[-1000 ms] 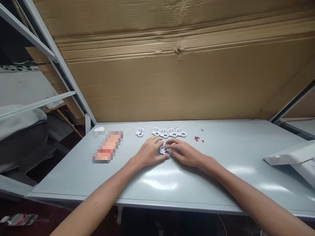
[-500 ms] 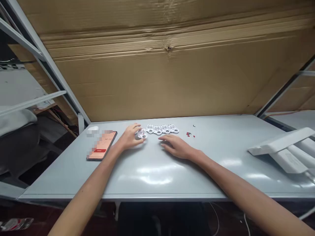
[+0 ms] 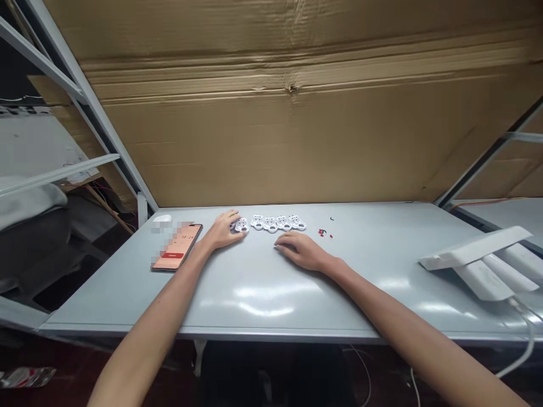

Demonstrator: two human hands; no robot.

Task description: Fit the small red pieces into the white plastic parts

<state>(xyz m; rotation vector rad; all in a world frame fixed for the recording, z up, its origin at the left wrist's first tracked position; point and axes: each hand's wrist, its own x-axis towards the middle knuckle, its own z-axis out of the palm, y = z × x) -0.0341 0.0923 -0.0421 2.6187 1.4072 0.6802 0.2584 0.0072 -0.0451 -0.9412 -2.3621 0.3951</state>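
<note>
Left hand (image 3: 224, 230) half-curled, fingertips against the end white perforated plastic plate (image 3: 241, 225), which lies at its 3 o'clock; hold unclear. Right hand (image 3: 300, 251) open, empty, on the pale grey metal table (image 3: 254, 305); row of four matching white plates (image 3: 270, 224) runs sideways at its 12 o'clock, nearer the left hand.

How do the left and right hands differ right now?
The left hand has its fingers at the white plastic part on the row's left end, while the right hand touches no part, lying apart below the row. The left hand is closer to the phone; the right hand is closer to the small red bits. Both are bare and rest on the grey table.
</note>
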